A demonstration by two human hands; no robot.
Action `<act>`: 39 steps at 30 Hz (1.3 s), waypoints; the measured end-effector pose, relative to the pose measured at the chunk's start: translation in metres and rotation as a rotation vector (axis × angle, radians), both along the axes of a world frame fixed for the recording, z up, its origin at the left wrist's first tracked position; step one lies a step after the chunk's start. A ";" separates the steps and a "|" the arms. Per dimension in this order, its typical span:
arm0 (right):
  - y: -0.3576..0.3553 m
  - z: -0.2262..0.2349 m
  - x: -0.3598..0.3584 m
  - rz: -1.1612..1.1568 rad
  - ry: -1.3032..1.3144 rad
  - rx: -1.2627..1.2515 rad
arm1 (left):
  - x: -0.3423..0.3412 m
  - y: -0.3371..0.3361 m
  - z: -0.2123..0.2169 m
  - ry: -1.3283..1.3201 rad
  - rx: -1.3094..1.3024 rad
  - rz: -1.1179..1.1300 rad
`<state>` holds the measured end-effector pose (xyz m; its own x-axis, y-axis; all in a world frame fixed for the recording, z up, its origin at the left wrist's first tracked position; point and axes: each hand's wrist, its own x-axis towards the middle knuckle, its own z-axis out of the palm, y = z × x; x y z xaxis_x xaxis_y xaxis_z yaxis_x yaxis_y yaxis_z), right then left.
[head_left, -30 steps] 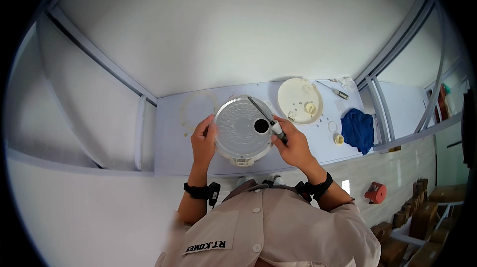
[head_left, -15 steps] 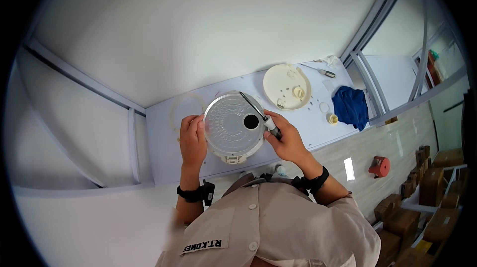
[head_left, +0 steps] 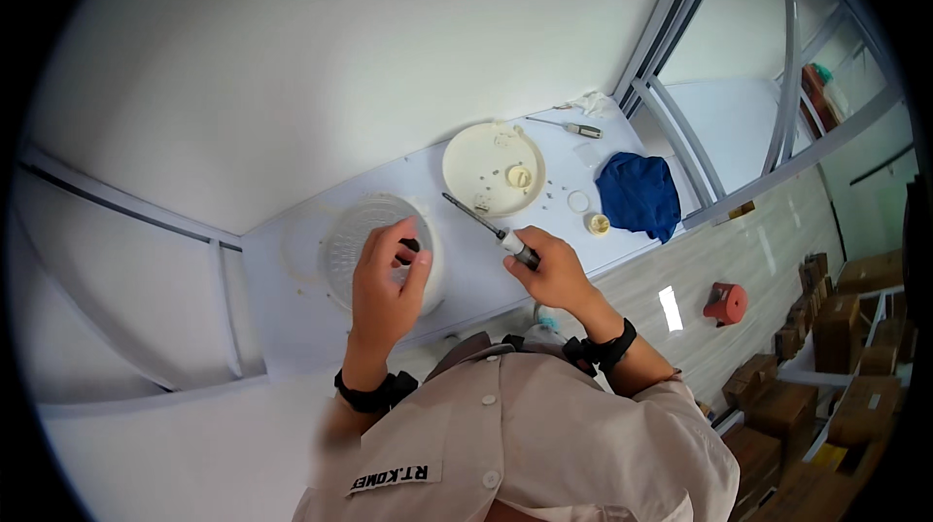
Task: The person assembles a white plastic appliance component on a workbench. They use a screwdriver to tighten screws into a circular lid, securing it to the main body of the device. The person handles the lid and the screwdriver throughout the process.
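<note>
Right hand (head_left: 551,269) clenched around a tool, left hand (head_left: 385,281) with thumb and fingers apart: so I saw them from my remote post. Beneath them spread the pale table (head_left: 481,274). Toward its left end sat the round cream housing (head_left: 437,271) with its metal disc (head_left: 358,238); the left hand curved over the disc, and I couldn't tell whether it touched. Beyond the right hand lay the shallow cream dish (head_left: 472,168), then the blue cloth (head_left: 639,193). I had the gripped screwdriver (head_left: 512,243) slanting away leftward, its tip between disc and dish. Another screwdriver (head_left: 583,130) lay near the far edge. Last came the yellowish cup (head_left: 597,224) and small screws (head_left: 550,195).
</note>
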<state>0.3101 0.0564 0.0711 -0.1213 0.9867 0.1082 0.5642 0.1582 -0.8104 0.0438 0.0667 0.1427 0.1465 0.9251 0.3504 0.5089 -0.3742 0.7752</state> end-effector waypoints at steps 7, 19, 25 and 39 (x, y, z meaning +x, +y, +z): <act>0.020 -0.002 0.119 0.013 0.033 -0.045 | 0.123 0.017 -0.039 -0.035 -0.102 -0.050; 0.037 -0.029 0.204 0.158 0.117 -0.108 | 0.234 0.047 -0.195 0.411 -0.309 0.157; 0.036 -0.033 0.219 0.214 0.076 -0.186 | 0.248 0.061 -0.217 0.493 -0.291 0.231; 0.049 -0.038 0.232 0.250 0.034 -0.173 | 0.254 0.071 -0.242 0.465 -0.187 0.277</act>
<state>0.5424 0.1050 0.0328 -0.3621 0.9308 -0.0505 0.4971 0.1470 -0.8551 0.2975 0.1372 -0.0992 -0.0107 0.9910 0.1337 0.8721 -0.0562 0.4862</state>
